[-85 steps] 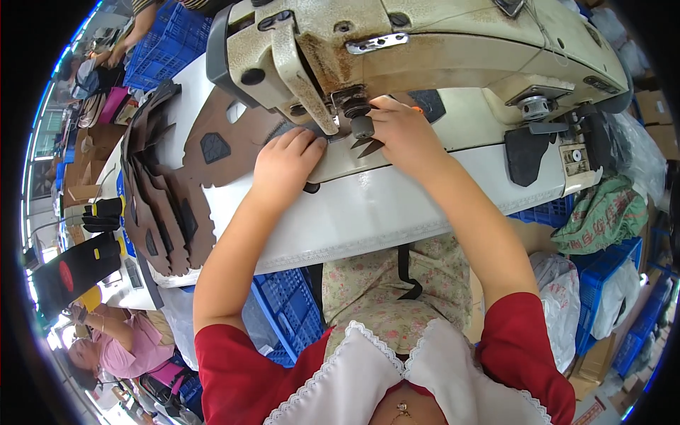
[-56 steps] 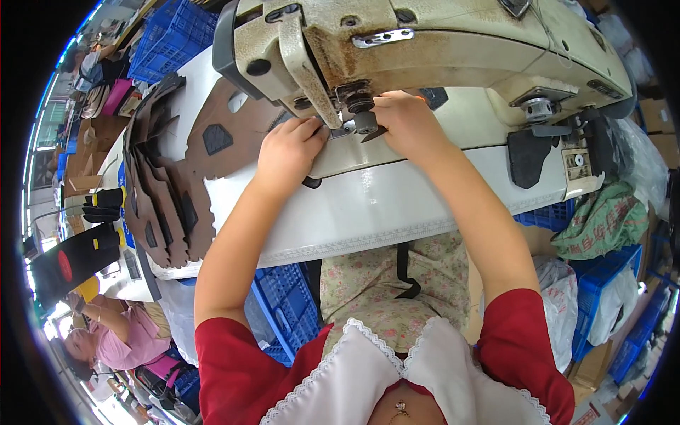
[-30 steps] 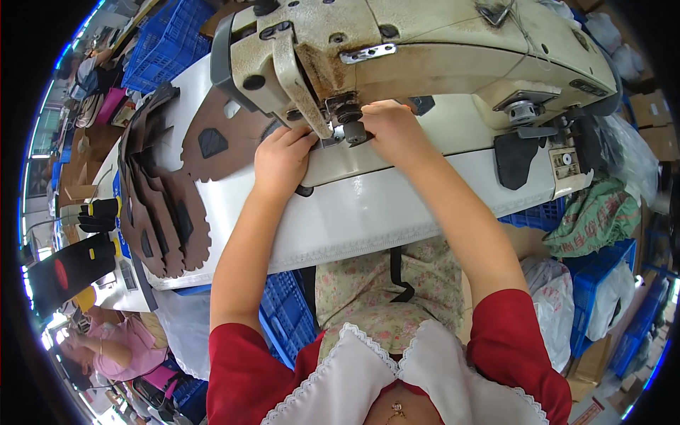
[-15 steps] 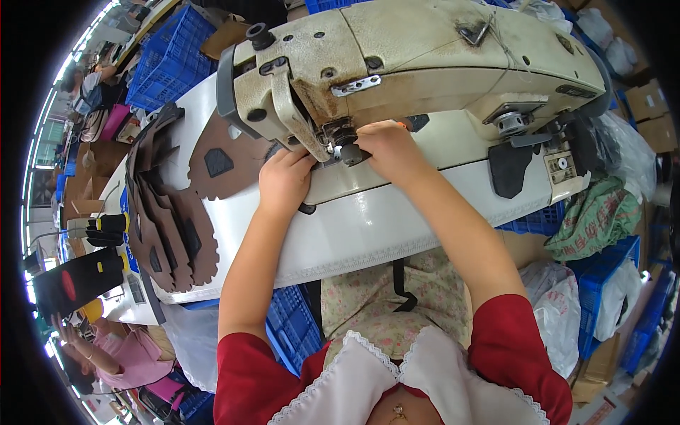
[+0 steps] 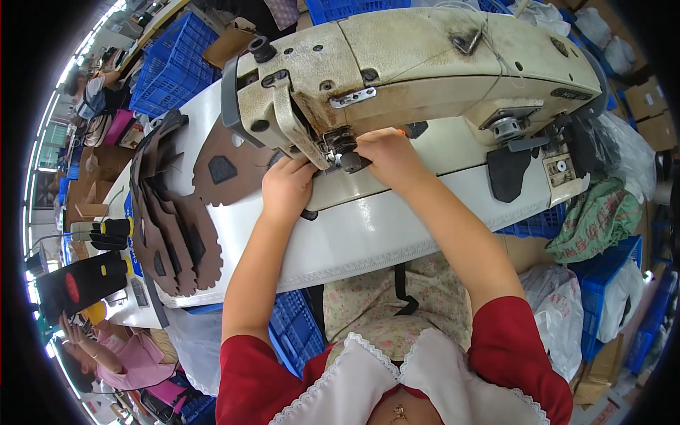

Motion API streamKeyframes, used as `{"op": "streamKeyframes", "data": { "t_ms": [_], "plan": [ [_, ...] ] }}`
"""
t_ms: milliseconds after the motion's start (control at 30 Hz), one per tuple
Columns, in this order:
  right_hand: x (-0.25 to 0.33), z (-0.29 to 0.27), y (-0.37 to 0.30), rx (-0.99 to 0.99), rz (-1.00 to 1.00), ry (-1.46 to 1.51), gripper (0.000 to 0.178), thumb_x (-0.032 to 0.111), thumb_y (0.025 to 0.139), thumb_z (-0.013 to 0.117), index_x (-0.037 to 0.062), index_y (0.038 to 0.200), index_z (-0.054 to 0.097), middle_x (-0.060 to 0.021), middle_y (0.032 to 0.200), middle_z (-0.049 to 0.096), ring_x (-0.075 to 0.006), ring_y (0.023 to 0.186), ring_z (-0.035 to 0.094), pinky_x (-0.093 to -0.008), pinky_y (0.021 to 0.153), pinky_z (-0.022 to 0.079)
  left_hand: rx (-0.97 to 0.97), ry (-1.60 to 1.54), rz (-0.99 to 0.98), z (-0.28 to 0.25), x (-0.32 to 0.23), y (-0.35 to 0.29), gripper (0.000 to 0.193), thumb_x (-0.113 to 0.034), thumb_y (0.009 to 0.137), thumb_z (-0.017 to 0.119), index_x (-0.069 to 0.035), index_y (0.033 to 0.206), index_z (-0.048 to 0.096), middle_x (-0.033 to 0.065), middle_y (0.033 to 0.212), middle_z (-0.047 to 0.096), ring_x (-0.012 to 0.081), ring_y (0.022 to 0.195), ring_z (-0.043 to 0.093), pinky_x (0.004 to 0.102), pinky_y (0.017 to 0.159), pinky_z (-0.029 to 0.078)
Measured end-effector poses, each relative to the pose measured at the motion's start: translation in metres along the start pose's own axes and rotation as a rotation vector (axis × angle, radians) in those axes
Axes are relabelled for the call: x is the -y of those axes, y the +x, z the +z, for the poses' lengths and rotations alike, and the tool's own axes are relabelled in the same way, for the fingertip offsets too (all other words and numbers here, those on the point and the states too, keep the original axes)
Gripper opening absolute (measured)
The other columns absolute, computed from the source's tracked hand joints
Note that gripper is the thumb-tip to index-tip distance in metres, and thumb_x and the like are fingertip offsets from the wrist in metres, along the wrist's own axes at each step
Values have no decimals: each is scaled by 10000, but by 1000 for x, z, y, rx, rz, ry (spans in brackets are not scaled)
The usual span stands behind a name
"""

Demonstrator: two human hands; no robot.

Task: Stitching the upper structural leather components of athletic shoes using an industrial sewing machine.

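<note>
Both hands are at the needle end of a cream sewing machine (image 5: 411,92). My left hand (image 5: 287,188) lies left of the presser foot, its fingers bent and pressed together, fingertips partly under the machine head. A brown cut piece (image 5: 237,177) with a black patch (image 5: 222,169) reaches up beside these fingers. My right hand (image 5: 389,157) is closed just right of the foot, next to the round dark knob (image 5: 350,161). Beyond its knuckles shows a bit of orange (image 5: 401,132); what the fingers hold is hidden. A dark edge shows beneath the knob.
Several brown pieces with black patches (image 5: 170,241) are stacked at the table's left. A black piece (image 5: 506,173) lies right on the white table (image 5: 354,230). Blue crates (image 5: 173,64), plastic bags and a green sack (image 5: 591,225) stand around. Another person in pink (image 5: 138,361) is at lower left.
The view has shifted slightly, so the machine and table sit a little lower and to the right. Both hands keep about the same place by the presser foot.
</note>
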State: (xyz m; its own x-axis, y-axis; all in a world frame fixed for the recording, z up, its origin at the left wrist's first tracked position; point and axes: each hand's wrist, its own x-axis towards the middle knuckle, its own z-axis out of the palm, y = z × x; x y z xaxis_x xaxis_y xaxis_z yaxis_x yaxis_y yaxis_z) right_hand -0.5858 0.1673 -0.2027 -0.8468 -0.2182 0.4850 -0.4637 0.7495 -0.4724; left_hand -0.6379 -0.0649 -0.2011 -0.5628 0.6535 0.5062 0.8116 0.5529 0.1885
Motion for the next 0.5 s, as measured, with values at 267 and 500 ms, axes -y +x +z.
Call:
{"op": "streamKeyframes", "data": {
  "t_ms": [267, 500],
  "plan": [
    [0, 0, 0, -17, -1, 0, 298, -41, 739, 580, 69, 982, 712, -32, 1063, 706, -267, 977, 651, -384, 855, 519, 1, 5, -3, 1, 0, 0, 328, 49, 659, 662, -107, 931, 760, 46, 955, 721, 252, 906, 684, 354, 785, 553],
    [0, -1, 0, -3, 1, -23, 301, -41, 738, 581, 73, 986, 709, -24, 1073, 705, -263, 961, 650, -383, 842, 524, 13, 7, -4, -1, -1, 1, 345, 48, 658, 664, -116, 945, 764, 48, 959, 723, 251, 911, 685, 354, 795, 556]
  ]
}}
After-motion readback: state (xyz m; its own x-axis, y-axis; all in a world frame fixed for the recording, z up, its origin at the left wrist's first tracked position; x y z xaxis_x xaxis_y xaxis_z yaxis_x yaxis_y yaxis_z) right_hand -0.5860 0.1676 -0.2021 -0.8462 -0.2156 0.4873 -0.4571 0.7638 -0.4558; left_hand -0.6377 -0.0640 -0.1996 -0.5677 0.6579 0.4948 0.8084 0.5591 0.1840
